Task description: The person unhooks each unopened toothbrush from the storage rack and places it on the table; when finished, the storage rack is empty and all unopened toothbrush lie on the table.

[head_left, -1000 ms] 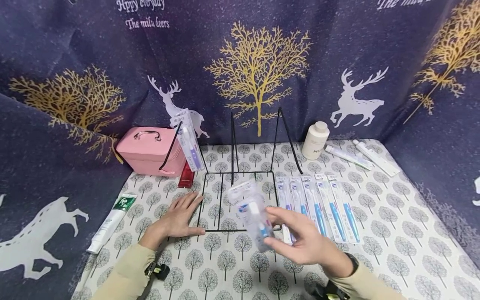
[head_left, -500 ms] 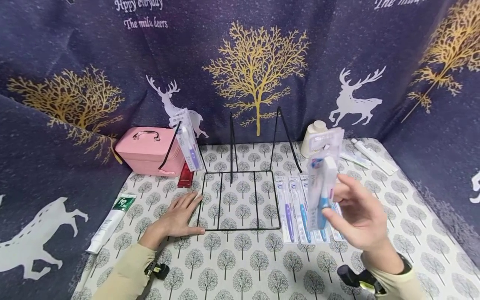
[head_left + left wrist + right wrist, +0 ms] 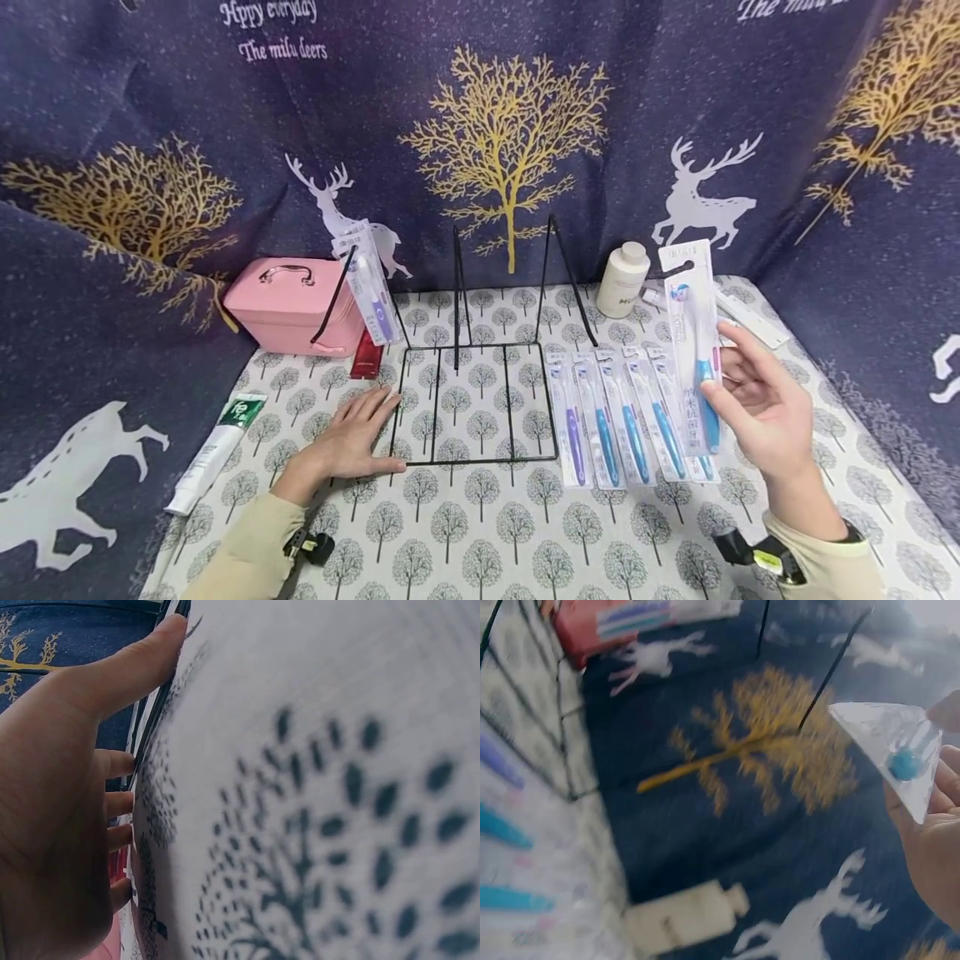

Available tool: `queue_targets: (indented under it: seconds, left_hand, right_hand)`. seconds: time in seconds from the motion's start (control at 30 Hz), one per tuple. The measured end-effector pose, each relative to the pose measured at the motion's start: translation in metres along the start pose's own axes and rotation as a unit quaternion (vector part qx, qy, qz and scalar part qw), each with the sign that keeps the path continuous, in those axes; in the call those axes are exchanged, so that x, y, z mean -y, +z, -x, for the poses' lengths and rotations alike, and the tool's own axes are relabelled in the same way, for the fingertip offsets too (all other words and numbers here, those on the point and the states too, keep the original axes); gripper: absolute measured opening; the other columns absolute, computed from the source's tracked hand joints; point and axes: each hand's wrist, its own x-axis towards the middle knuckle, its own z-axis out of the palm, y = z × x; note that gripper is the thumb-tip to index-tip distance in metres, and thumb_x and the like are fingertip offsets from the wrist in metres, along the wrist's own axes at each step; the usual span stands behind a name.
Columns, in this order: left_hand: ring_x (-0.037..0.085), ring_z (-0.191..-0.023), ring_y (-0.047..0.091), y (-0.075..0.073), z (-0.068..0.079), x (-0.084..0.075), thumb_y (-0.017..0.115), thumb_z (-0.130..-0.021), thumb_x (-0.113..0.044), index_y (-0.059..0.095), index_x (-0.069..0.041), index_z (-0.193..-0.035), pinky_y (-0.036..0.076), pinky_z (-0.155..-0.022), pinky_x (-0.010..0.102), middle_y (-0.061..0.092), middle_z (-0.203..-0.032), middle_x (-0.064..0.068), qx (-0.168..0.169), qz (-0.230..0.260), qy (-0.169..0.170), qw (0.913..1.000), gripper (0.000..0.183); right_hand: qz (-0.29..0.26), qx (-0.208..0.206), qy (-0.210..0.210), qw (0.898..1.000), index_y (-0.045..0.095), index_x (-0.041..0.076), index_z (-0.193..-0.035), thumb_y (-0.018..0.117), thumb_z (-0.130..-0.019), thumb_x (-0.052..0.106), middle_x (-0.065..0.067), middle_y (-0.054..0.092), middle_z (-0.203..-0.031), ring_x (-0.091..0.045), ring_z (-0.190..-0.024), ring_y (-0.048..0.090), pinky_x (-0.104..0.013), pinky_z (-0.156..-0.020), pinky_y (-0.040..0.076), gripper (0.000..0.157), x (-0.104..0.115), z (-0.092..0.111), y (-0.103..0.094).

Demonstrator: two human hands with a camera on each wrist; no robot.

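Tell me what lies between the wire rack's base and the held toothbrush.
In the head view, a row of five packaged toothbrushes lies between the rack's base and the held toothbrush.

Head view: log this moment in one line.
right hand: holds packaged blue toothbrush | left hand: rests at rack edge | purple toothbrush: hangs on rack

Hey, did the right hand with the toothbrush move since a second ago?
Yes. In the head view, the right hand moved rightward, away from the black wire rack, and the packaged toothbrush it holds went along.
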Motion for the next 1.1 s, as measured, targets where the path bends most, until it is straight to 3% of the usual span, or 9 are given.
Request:
queue_targets:
  seconds: [0.2, 0.33, 0.5, 0.7, 0.8, 0.9, 1.1]
  left_hand:
    - [0.034, -0.138, 0.014, 0.002, 0.000, 0.001, 0.052, -0.067, -0.078, 0.017, -0.016, -0.147, 0.015, -0.109, 0.060, 0.012, -0.153, 0.011, 0.003, 0.001, -0.003, 1.0000, 0.107]
    - [0.034, -0.138, 0.015, 0.002, 0.001, 0.000, 0.051, -0.067, -0.078, 0.017, -0.016, -0.147, 0.015, -0.108, 0.060, 0.013, -0.153, 0.011, 0.000, -0.004, 0.000, 1.0000, 0.107]
    - [0.035, -0.137, 0.017, 0.000, 0.002, -0.002, 0.052, -0.066, -0.078, 0.018, -0.015, -0.147, 0.015, -0.108, 0.060, 0.014, -0.152, 0.012, -0.005, -0.010, 0.000, 0.9999, 0.107]
    - [0.035, -0.138, 0.015, 0.002, -0.001, 0.001, 0.051, -0.066, -0.079, 0.017, -0.016, -0.147, 0.015, -0.109, 0.060, 0.012, -0.153, 0.012, 0.001, -0.009, -0.003, 1.0000, 0.108]
    - [0.034, -0.138, 0.014, 0.003, -0.002, 0.002, 0.050, -0.065, -0.080, 0.016, -0.018, -0.147, 0.015, -0.109, 0.059, 0.011, -0.153, 0.011, 0.005, -0.008, -0.008, 0.9999, 0.108]
    - [0.033, -0.139, 0.014, 0.003, -0.002, 0.002, 0.050, -0.065, -0.080, 0.016, -0.018, -0.147, 0.015, -0.109, 0.059, 0.011, -0.153, 0.010, 0.005, -0.008, -0.010, 0.9999, 0.109]
    - [0.035, -0.137, 0.017, 0.002, 0.000, 0.000, 0.053, -0.066, -0.077, 0.019, -0.016, -0.146, 0.017, -0.108, 0.060, 0.014, -0.152, 0.012, -0.006, 0.000, -0.001, 1.0000, 0.107]
  right_hand:
    - [0.067, -0.030, 0.096, 0.993, 0.031, -0.025, -0.126, 0.044, -0.067, -0.036, -0.019, 0.063, -0.098, -0.020, -0.091, 0.063, -0.022, -0.080, 0.053, 0.061, -0.014, 0.020, -0.036]
    - [0.145, -0.047, 0.162, 0.975, 0.036, -0.019, -0.128, 0.048, -0.072, -0.030, -0.009, 0.063, -0.097, -0.012, -0.090, 0.061, -0.015, -0.080, 0.051, 0.059, -0.021, 0.033, -0.054]
    - [0.240, -0.046, 0.242, 0.939, 0.039, -0.009, -0.133, 0.054, -0.079, -0.018, -0.001, 0.062, -0.092, -0.003, -0.086, 0.060, -0.008, -0.072, 0.049, 0.056, -0.026, 0.048, -0.071]
    - [0.353, -0.018, 0.305, 0.884, 0.040, 0.000, -0.136, 0.057, -0.084, -0.007, 0.014, 0.062, -0.086, 0.007, -0.078, 0.060, -0.006, -0.066, 0.049, 0.055, -0.038, 0.065, -0.092]
    - [0.378, -0.010, 0.340, 0.861, 0.039, 0.003, -0.137, 0.058, -0.085, -0.002, 0.018, 0.061, -0.085, 0.007, -0.075, 0.059, -0.008, -0.062, 0.050, 0.056, -0.043, 0.072, -0.101]
    - [0.394, -0.009, 0.371, 0.841, 0.038, 0.002, -0.137, 0.059, -0.086, 0.002, 0.016, 0.060, -0.083, 0.006, -0.071, 0.059, -0.010, -0.059, 0.049, 0.055, -0.046, 0.077, -0.108]
    - [0.448, 0.006, 0.441, 0.778, 0.035, 0.003, -0.139, 0.058, -0.089, 0.015, -0.002, 0.052, -0.090, 0.000, -0.067, 0.053, -0.013, -0.057, 0.046, 0.056, -0.046, 0.084, -0.113]
